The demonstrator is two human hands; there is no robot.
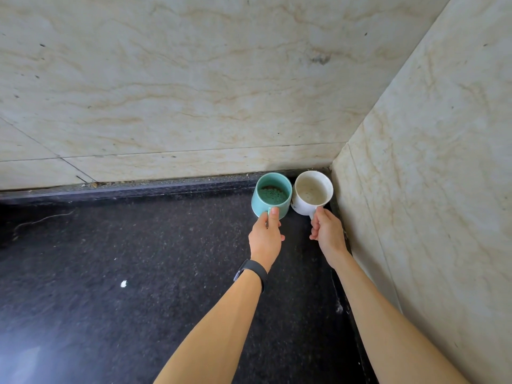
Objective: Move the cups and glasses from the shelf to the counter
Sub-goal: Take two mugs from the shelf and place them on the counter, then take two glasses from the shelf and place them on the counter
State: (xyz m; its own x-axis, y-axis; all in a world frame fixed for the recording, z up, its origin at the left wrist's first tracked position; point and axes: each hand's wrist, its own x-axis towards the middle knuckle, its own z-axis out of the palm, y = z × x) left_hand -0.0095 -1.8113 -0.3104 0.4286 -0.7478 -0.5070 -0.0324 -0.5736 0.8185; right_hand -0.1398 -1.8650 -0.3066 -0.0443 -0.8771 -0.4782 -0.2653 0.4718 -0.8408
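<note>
A teal mug [273,194] and a white mug [312,191] stand side by side, touching, in the far right corner of the black counter [138,273]. My left hand [266,235] grips the teal mug by its handle, thumb on top near the rim. My right hand [327,230] grips the white mug's handle in the same way. Both mugs are upright with their openings showing. Whether their bases touch the counter I cannot tell. No shelf is in view.
Beige marble walls [194,92] close the counter at the back and on the right [429,189], meeting just behind the white mug. A small white speck [123,284] lies on the counter to the left. A black band is on my left wrist [253,270].
</note>
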